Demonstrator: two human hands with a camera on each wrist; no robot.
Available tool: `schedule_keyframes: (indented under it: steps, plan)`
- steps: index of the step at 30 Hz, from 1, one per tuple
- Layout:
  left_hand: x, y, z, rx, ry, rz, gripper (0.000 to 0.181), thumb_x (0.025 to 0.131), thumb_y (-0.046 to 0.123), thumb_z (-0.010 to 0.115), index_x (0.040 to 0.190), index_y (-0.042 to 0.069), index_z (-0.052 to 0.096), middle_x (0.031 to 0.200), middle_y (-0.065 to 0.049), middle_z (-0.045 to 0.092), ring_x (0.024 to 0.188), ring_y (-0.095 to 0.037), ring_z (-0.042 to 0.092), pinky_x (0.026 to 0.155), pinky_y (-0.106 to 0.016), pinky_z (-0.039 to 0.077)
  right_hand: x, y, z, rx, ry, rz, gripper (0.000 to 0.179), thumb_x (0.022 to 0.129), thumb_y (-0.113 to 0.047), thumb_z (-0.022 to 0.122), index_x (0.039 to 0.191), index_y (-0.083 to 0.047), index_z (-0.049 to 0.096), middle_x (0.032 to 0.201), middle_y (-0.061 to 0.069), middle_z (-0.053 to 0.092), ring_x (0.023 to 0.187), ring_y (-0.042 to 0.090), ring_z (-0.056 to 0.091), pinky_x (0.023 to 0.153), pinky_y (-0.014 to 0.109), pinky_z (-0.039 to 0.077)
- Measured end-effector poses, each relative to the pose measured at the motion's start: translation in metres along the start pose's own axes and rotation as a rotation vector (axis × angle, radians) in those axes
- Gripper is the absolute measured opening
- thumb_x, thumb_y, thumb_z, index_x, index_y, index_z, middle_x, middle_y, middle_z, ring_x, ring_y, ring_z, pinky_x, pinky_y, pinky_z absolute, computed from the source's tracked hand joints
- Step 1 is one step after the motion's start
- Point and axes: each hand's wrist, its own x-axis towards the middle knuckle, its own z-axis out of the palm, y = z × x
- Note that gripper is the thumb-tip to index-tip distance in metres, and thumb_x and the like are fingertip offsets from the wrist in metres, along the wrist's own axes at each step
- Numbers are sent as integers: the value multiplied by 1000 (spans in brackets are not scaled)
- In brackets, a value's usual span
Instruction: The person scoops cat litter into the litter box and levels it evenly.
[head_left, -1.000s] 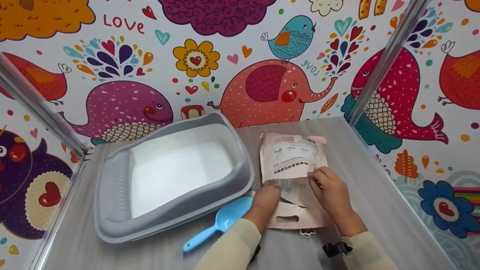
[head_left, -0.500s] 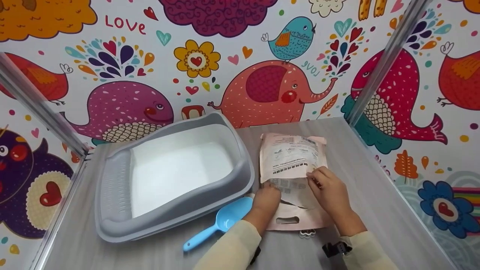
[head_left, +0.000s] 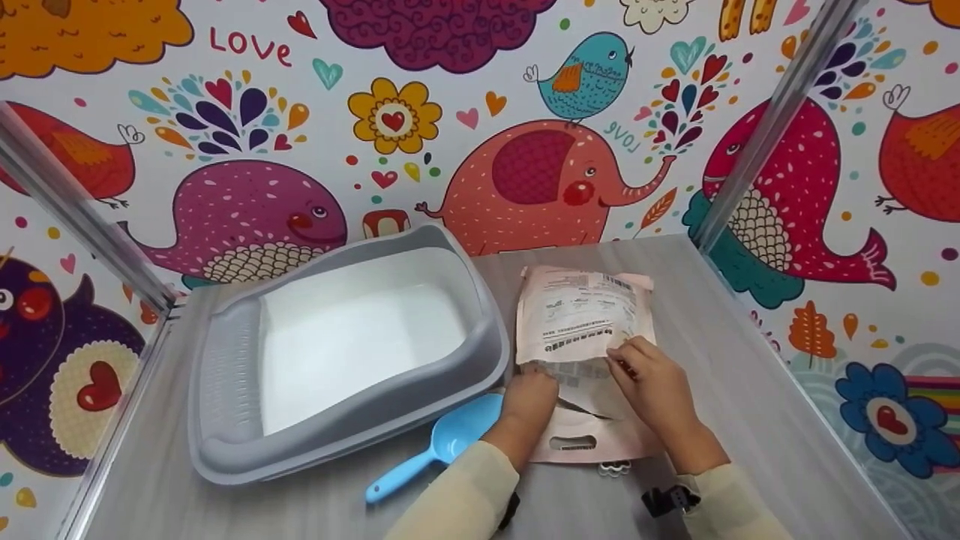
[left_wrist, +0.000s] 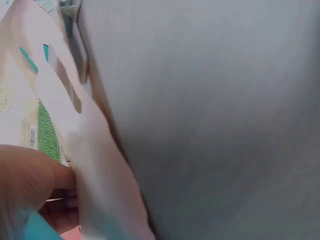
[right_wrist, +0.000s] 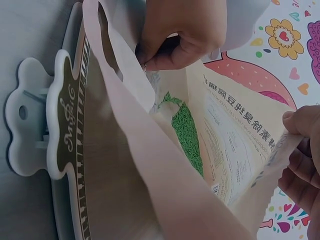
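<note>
A pink printed bag (head_left: 577,300) lies on the table with its mouth toward me. My left hand (head_left: 529,401) pinches the left edge of its opening. On the opposite edge, my right hand (head_left: 656,382) pinches the front layer between thumb and fingers, as the right wrist view also shows. Between the parted layers, green pellets (right_wrist: 187,137) show inside the bag, and they appear in the left wrist view too. The bag's lower flap has a cut-out handle slot (head_left: 573,442). A blue scoop (head_left: 465,427) lies beside my left hand, partly hidden by the forearm.
Left of the bag stands a large grey litter tray (head_left: 225,375) with a white inside. A white scalloped clip (right_wrist: 32,117) on a board with a piano-key border lies under the bag's near end. Patterned walls (head_left: 465,97) close off the back and sides.
Both hands have shifted slightly left, drawing the edge of the bag's mouth with them. Their hold is the same. The scoop and tray stay where they were.
</note>
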Motion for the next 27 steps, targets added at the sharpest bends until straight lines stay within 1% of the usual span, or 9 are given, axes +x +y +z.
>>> schedule_keyframes:
  steps: [4,6,9,13,16,20,23,27]
  plan:
    - [-4,-6,-6,-8,60,5,17,92,15,64,86,20,79,89,3,74,90,-14,65,68,-27,54,0,0,0,6,6,-2,19,77,-2,89,93,-9,79,89,1,70,83,18,73,68,36,61]
    - [-6,-9,-9,-17,95,9,17,91,15,65,84,20,79,87,4,74,90,-13,65,69,-27,54,1,-1,-1,8,-5,6,19,78,-3,88,94,-9,79,89,0,70,82,17,73,68,35,61]
    - [-9,-15,-16,-36,134,18,15,91,14,65,86,19,78,87,3,73,91,-13,65,71,-27,55,1,-2,-2,10,-21,19,19,79,-3,88,95,-10,79,89,0,70,79,16,71,66,34,60]
    - [-15,-23,-25,-97,187,40,7,89,13,69,90,16,76,90,1,70,91,-14,66,72,-27,57,0,-2,-1,12,-27,29,19,79,-3,88,94,-10,79,88,0,70,78,15,70,65,34,59]
    - [-20,-31,-32,-173,259,63,3,88,14,72,90,14,72,91,1,69,90,-16,67,73,-27,57,0,-3,-1,12,-22,29,20,78,-1,88,93,-10,78,88,1,70,80,16,71,65,35,59]
    - [-30,-42,-39,-249,374,79,8,89,15,73,96,13,71,99,1,71,90,-16,68,76,-28,58,0,-3,-1,13,-18,30,21,77,1,88,93,-9,78,88,2,71,80,18,72,66,36,60]
    - [-41,-50,-41,-299,434,75,16,91,16,73,106,13,72,108,0,73,95,-17,70,79,-29,59,0,-3,-1,10,-18,32,22,76,1,88,94,-8,79,89,2,71,79,17,72,65,36,59]
    - [-57,-60,-39,-371,509,63,25,92,17,74,116,11,73,112,-3,74,98,-19,71,80,-32,60,0,-3,-2,3,-22,34,23,76,1,88,94,-9,79,88,2,71,75,14,69,63,34,58]
